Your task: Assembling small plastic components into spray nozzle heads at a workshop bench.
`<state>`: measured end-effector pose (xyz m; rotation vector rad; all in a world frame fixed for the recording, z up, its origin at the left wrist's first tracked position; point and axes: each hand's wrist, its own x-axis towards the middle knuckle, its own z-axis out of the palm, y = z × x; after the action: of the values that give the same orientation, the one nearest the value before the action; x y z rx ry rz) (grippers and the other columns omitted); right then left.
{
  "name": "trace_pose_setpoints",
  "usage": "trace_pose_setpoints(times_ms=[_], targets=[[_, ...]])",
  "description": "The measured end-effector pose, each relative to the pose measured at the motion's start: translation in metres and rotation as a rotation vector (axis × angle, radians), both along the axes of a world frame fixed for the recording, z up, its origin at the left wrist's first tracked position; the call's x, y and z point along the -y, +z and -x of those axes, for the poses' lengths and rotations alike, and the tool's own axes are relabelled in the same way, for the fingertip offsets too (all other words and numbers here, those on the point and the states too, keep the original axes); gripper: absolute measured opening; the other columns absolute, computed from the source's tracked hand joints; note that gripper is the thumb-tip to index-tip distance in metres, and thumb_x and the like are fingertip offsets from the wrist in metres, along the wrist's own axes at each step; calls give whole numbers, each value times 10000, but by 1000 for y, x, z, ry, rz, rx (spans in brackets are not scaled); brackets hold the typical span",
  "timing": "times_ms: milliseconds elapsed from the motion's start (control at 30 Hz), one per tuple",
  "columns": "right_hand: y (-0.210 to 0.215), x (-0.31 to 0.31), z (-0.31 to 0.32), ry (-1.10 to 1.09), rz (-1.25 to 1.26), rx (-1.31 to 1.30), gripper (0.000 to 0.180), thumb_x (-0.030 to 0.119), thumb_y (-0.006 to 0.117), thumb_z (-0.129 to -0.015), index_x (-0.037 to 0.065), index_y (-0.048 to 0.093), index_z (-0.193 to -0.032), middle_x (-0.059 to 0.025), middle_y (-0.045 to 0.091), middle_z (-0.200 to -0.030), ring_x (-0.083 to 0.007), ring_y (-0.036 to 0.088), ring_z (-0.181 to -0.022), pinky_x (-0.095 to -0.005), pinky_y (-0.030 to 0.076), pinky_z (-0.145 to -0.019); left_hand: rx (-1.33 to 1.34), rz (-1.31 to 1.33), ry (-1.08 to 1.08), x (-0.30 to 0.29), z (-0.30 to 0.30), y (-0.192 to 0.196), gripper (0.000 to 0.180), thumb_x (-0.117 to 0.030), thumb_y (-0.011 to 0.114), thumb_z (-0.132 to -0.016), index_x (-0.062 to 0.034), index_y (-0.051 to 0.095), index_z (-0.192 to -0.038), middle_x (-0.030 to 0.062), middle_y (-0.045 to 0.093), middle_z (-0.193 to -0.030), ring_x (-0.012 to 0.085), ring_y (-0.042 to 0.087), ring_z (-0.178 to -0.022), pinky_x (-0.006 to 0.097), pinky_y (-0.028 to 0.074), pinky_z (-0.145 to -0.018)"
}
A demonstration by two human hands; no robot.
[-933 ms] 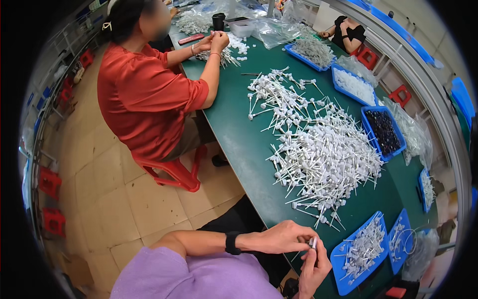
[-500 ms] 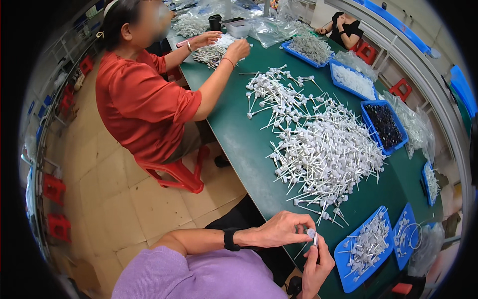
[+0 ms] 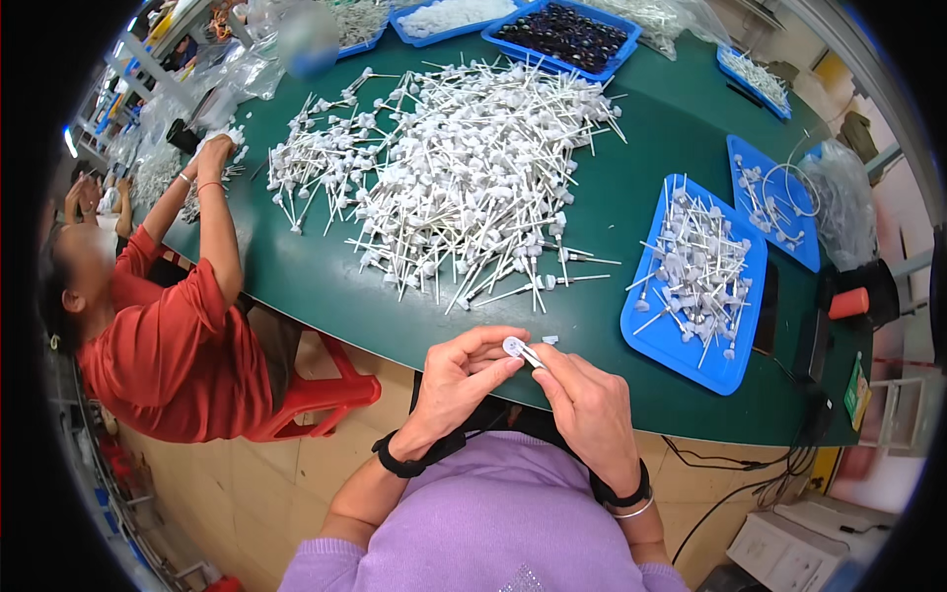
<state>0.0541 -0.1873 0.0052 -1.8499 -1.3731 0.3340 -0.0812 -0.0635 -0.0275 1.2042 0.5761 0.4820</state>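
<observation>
Between my two hands, just over the near table edge, is a small white round-headed piece (image 3: 514,346) with a thin metallic stem. The fingers of my right hand (image 3: 592,403) pinch its stem. The thumb and fingertips of my left hand (image 3: 462,380) close on the round head from the other side. A tiny pale bit (image 3: 549,339) lies on the green table (image 3: 326,306) just beyond my fingers. Farther out spreads a big heap of similar white-headed stemmed pieces (image 3: 473,178).
At right are a blue tray (image 3: 641,335) of stemmed pieces and a second blue tray (image 3: 804,252) with a few pieces and a looped tube. A blue tray of dark beads (image 3: 562,37) stands behind the heap. At left a co-worker in red (image 3: 187,345) sits on a red stool (image 3: 345,395).
My view has swung to the right, so the heap and the co-worker now sit farther left. Both hands still hold the white-headed piece, now with its head tilted toward me.
</observation>
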Motion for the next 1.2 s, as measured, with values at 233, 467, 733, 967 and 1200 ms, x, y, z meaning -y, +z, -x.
trace_pose_setpoints(times_ms=[233,467,733,967,1200], targets=[[3,4,2,7,-10,64,246,145,652,-920,87,612,-1156,-103,565,-716,-322,589,-561,-405,444,-484,-81,-159,51,3,0,-1,198,45,689,-877,49,598,-1052,146,695,-1096,114,683,-934,216,560,-762],[6,4,1,-3,57,164,221,155,644,-925,98,619,-1137,-91,554,-701,-295,594,-535,-391,450,-466,-52,-192,91,13,-11,-1,283,82,669,-863,-10,466,-1037,175,668,-1109,133,680,-926,216,553,-759],[6,3,-4,-12,79,229,227,152,651,-917,107,626,-1138,-85,561,-699,-291,603,-538,-394,457,-470,83,-18,32,13,-6,-3,262,100,600,-905,8,465,-1109,221,587,-1283,177,659,-1056,277,567,-872],[8,3,-4,-4,89,229,218,152,649,-918,107,630,-1130,-88,568,-706,-296,615,-548,-401,463,-476,-49,-84,34,6,-1,3,226,52,637,-917,35,550,-1125,159,620,-1220,165,656,-1059,261,560,-884],[6,1,-2,-21,76,207,242,129,678,-893,98,660,-1132,-100,558,-692,-303,568,-538,-402,418,-486,-77,-29,58,8,-1,-2,293,45,662,-907,65,594,-1191,121,662,-1151,155,660,-1049,250,547,-898]])
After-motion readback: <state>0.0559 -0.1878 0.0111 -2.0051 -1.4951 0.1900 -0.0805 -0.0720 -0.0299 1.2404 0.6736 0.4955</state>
